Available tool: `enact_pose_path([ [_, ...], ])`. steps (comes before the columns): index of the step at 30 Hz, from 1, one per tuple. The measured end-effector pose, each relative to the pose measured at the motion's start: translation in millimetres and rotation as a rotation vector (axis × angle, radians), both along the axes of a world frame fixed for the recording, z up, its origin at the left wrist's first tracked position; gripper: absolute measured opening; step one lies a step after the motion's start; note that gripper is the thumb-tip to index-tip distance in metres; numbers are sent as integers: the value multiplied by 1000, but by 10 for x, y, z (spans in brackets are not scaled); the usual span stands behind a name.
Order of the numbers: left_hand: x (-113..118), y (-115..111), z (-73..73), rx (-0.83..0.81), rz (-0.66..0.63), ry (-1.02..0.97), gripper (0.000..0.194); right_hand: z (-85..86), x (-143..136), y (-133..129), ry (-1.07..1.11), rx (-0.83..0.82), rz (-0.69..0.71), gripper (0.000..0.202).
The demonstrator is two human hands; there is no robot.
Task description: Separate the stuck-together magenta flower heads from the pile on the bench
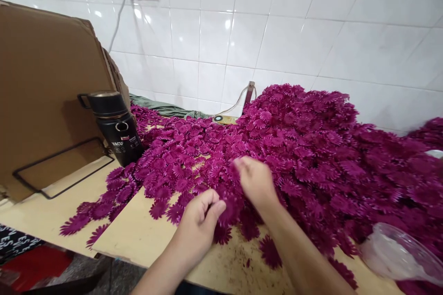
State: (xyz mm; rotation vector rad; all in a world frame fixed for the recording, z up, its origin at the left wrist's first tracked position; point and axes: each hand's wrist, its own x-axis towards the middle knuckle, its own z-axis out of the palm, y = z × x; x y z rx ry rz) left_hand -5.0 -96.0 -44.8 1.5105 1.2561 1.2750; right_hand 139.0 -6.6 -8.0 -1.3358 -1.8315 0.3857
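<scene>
Clock dial centred on the view. Left hand (202,216) at 6 o'clock: thumb and forefinger pinched together, apparently on the edge of a magenta flower (230,212), which is blurred. Right hand (258,182) between 4 and 5 o'clock: fingers curled, tips drawn together over the flowers; blur hides whether a petal is caught between them.

Progress, as judged: one flower seems to be mid-handling, somewhere in the middle of its turn. The great bulk lies loose. Main heap (311,147) at 3 o'clock, banked high near the tiled wall (294,41). Thinner spread (176,147) toward 9 o'clock, running up beside the black bottle (119,133). Overlapping strip (104,209) at 8 o'clock; a lone flower (270,251) at 5.

No boundary visible between handled and unhandled flowers, so the share done cannot be told; if the heap is what is left, plenty remains. Clear plastic tub (398,253) at 4 o'clock, whitish contents, neither hand touching it. Dark crumbs on the tabletop (214,269) near 6.
</scene>
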Motion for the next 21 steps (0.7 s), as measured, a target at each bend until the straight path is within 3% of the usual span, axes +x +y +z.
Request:
enact_pose_path([
  [1, -10, -50, 9, 10, -29, 19, 32, 39, 94, 67, -13, 51, -210, 27],
  [4, -68, -99, 45, -7, -80, 8, 31, 180, 316, 151, -22, 106, -335, 24],
  [9, -105, 185, 66, -126, -49, -146, 31, 223, 162, -143, 11, 3, 119, 23],
  [14, -26, 379, 7, -96, 20, -189, 42, -8, -103, -394, 50, -197, 261, 15],
  [17, 12, 407, -21, -144, 39, -314, 46, -123, -146, -366, 110, -356, 403, 15],
  [21, 27, 381, 13, -193, 2, -374, 45, -133, -112, -263, 256, -488, 650, 17],
])
